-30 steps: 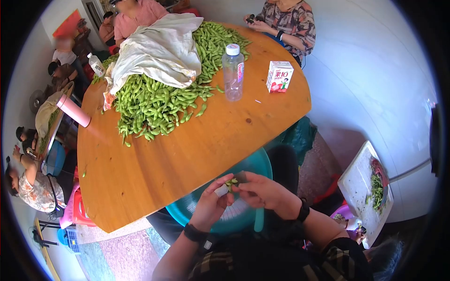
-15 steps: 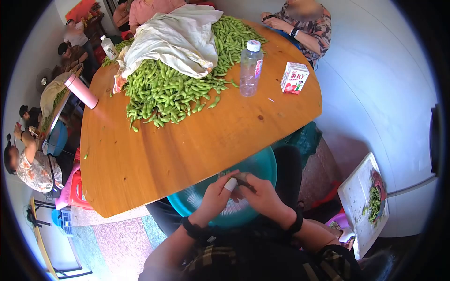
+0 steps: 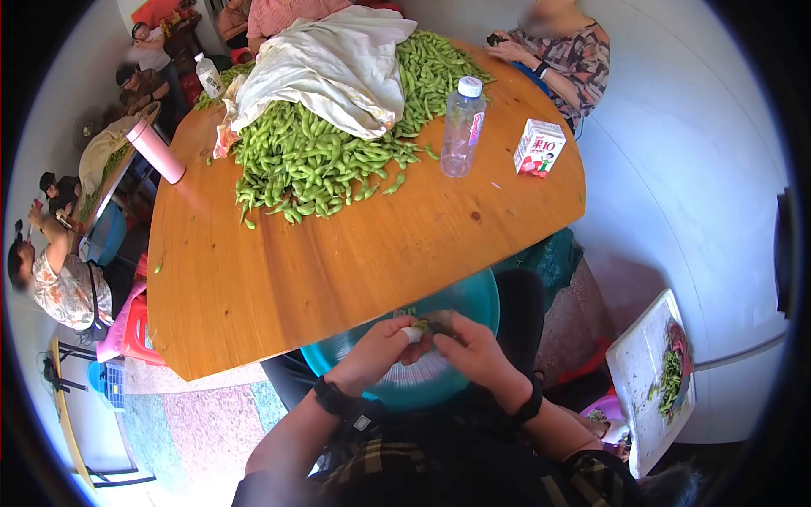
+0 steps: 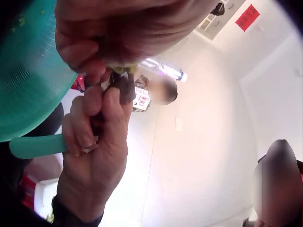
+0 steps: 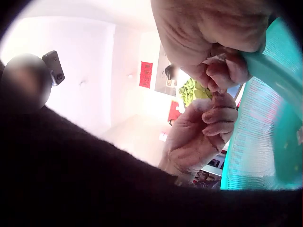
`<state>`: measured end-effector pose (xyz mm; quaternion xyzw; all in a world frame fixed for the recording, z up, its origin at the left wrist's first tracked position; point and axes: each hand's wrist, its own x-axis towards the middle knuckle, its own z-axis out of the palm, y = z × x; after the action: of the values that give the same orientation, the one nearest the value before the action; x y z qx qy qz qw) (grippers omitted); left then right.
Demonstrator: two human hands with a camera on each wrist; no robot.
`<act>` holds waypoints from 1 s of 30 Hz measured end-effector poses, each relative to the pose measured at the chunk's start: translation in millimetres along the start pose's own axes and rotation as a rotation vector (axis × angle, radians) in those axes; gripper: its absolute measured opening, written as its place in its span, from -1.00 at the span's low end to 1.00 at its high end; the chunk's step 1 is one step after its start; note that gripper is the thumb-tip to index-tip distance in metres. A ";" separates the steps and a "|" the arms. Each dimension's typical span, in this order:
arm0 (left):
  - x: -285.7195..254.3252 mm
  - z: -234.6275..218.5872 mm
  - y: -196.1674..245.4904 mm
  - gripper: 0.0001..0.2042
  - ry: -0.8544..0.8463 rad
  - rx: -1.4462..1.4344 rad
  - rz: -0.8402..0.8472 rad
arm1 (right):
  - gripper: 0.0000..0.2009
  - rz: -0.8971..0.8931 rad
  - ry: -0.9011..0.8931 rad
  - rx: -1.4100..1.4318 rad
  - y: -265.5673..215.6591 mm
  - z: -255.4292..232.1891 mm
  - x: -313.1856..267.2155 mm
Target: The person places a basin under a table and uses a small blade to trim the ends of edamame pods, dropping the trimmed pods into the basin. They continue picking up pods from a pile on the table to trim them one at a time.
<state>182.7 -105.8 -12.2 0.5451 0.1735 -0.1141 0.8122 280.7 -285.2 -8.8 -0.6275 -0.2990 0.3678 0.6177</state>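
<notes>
Over a teal basin (image 3: 488, 308), both hands meet with their fingertips close together. My left hand (image 3: 380, 345), a white wrap (image 3: 411, 335) on one finger, pinches a small green bean pod (image 3: 421, 324). My right hand (image 3: 480, 348) grips a tool with a teal handle (image 4: 38, 147), which sticks out past the little finger. Beside that hand's thumb and index finger, a dark grey piece (image 4: 124, 87) touches the pod area; I cannot tell whether it is the tool's blade or a finger cover. Most of the pod is hidden by fingers. Pale bits lie inside the basin.
A wooden table (image 3: 338, 270) bears a large pile of green pods (image 3: 296, 160) under a pale cloth (image 3: 329, 76). A clear bottle (image 3: 465, 131), a drink carton (image 3: 539, 149) and a pink flask (image 3: 155, 152) stand there. A white tray (image 3: 629, 355) is at the right. Other people sit around.
The head view has shifted, so the table and pile sit further right than a second ago. Half a second ago the pod was covered by the fingers; green shows again between them now.
</notes>
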 end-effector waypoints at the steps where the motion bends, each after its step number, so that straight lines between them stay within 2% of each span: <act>1: 5.6 -5.6 -10.3 -0.83 -0.001 -0.064 -0.013 | -0.66 0.001 -0.001 0.002 0.8 0.7 0.3; 4: 11.1 -10.1 -20.1 -0.77 -0.006 -0.089 -0.068 | -0.71 -0.008 -0.020 -0.018 1.6 2.9 -0.6; 6: 13.7 -11.1 -22.5 -0.71 -0.011 -0.042 -0.104 | -0.71 -0.070 0.095 -0.042 -1.9 1.9 -2.3; 7: 12.4 -11.5 -28.8 -0.66 0.001 0.244 0.003 | -0.71 -0.079 0.092 -0.039 -3.8 -4.5 -5.5; 8: 10.7 -13.7 -34.9 -0.59 0.019 0.531 0.113 | -0.71 -0.120 0.174 -0.139 -6.7 -18.6 -11.7; 9: 7.6 -18.6 -42.3 -0.49 0.014 0.923 0.359 | -0.71 -0.165 0.257 -0.236 -12.0 -34.2 -18.8; 10: 1.1 -20.5 -35.3 -0.49 0.026 0.936 0.369 | -0.71 -0.034 0.322 -0.298 -28.7 -49.9 -31.4; 12: -26.5 -14.5 -4.9 -0.55 -0.149 1.075 0.358 | -0.71 0.080 0.446 -0.527 -25.6 -90.2 -51.5; 13: -40.3 -6.5 26.6 -0.60 -0.136 0.904 0.209 | -0.72 -0.073 0.555 -0.683 -12.7 -108.5 -55.8; 14: -45.7 -9.6 48.6 -0.60 -0.121 0.910 0.213 | -0.78 -0.030 0.590 -0.716 -15.4 -120.8 -60.3; 16: -52.1 -24.4 89.2 -0.64 0.123 0.657 0.027 | -0.85 -0.147 0.621 -0.718 -36.0 -123.4 -51.0; 17: -52.0 -32.1 111.4 -0.64 0.301 0.624 0.058 | -0.85 -0.159 0.614 -0.715 -53.2 -122.4 -42.7; 18: -53.5 -41.5 130.1 -0.63 0.475 0.587 0.088 | -0.83 -0.120 0.523 -0.656 -74.7 -117.4 -30.9; 19: -42.4 -78.1 129.8 -0.60 0.585 0.594 0.204 | -0.81 -0.083 0.434 -0.598 -93.0 -111.7 -15.6; 20: -23.8 -124.7 124.3 -0.57 0.693 0.601 0.323 | -0.81 -0.098 0.433 -0.594 -107.3 -104.2 2.0; 21: -14.7 -155.2 127.5 -0.57 0.700 0.608 0.336 | -0.86 -0.057 0.341 -0.401 -122.0 -94.4 20.7; 22: -6.4 -181.9 133.6 -0.53 0.811 0.581 0.311 | -0.90 -0.019 0.246 -0.209 -135.9 -85.0 39.5; 23: 2.7 -199.1 141.0 -0.48 0.918 0.554 0.286 | -0.92 -0.091 0.206 -0.151 -139.6 -77.0 64.7; 24: 10.0 -207.5 144.3 -0.48 0.920 0.559 0.294 | -0.91 -0.156 0.164 -0.093 -134.8 -70.6 93.2; 26: 19.1 -220.9 147.4 -0.38 1.151 0.977 0.379 | -0.87 -0.042 0.144 0.242 -123.4 -62.9 148.7; 27: 25.5 -226.8 146.6 -0.38 1.154 0.982 0.382 | -0.87 -0.047 0.142 0.246 -114.8 -59.0 172.5; 29: 42.6 -234.7 149.5 -0.31 1.125 0.831 0.417 | -0.90 0.015 0.286 0.157 -99.8 -53.9 220.0; 30: 47.5 -235.6 154.7 -0.31 1.121 0.840 0.425 | -0.90 0.007 0.291 0.163 -87.9 -49.4 239.7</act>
<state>247.0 171.1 18.0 0.8091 0.3953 0.2852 0.3283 460.7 -108.7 55.0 -0.6230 -0.1734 0.2981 0.7021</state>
